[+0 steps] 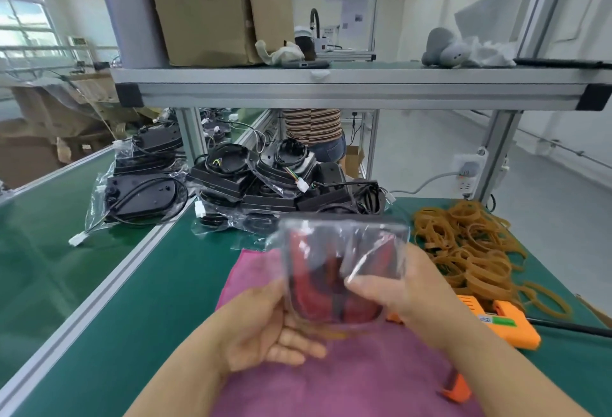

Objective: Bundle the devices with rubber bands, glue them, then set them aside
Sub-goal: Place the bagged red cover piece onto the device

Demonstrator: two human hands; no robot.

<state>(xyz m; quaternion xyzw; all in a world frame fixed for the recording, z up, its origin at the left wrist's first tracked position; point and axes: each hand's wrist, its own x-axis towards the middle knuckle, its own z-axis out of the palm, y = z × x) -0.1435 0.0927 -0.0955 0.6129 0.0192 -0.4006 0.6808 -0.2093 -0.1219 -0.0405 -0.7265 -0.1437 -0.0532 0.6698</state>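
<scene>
Above the pink cloth at the near edge of the green bench, I see both hands holding one bagged device up off the surface. It is a clear plastic pouch with a dark and red unit inside, too blurred for me to make out more. The left hand grips its lower left corner, thumb on the edge and fingers curled underneath. The right hand pinches the right side, thumb across the front and fingers behind. Just beyond, at the back of the bench, lies a pile of bagged devices, black housings in clear pouches with wires and white connectors spilling out. To the left, on the conveyor belt, more bagged units sit stacked. Right of the held pouch a heap of tan rubber bands lies loose on the bench. Nearer to me, beside the cloth, an orange glue gun lies with a black cord running off to the right. On the shelf overhead stands a cardboard box, its contents hidden from me.
</scene>
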